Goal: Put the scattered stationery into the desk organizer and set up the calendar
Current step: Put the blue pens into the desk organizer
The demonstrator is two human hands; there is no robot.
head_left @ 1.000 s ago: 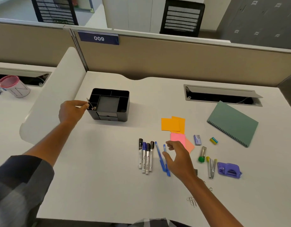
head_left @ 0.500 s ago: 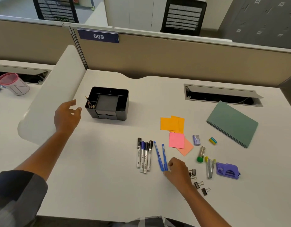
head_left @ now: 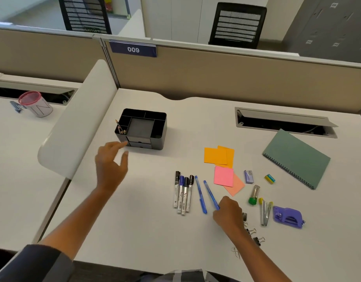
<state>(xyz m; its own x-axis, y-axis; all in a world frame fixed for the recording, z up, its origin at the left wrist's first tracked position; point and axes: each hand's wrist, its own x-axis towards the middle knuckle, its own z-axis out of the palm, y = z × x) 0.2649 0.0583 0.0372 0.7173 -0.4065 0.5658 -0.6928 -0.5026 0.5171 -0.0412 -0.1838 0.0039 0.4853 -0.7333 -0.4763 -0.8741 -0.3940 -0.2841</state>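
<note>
The black desk organizer (head_left: 157, 127) stands at the desk's back left, with pencils (head_left: 120, 128) leaning in its left slot. My left hand (head_left: 111, 165) hovers in front of it, fingers relaxed and empty. Several markers (head_left: 182, 193) lie in a row mid-desk, next to two blue pens. My right hand (head_left: 228, 213) pinches the lower end of the right blue pen (head_left: 210, 193); the left blue pen (head_left: 200, 194) lies flat beside it. The green spiral-bound calendar (head_left: 296, 158) lies flat at the right.
Orange (head_left: 215, 155) and pink sticky notes (head_left: 223, 176), a staple box (head_left: 248, 176), an eraser (head_left: 270, 178), a glue tube (head_left: 254, 194), a stapler (head_left: 265, 213), a purple punch (head_left: 288, 217) and binder clips (head_left: 251, 231) lie to the right. A cable hatch (head_left: 281, 121) is behind.
My left hand let go of the pencils in the organizer and drew back toward me. My right hand came down on the right blue pen and tilted it.
</note>
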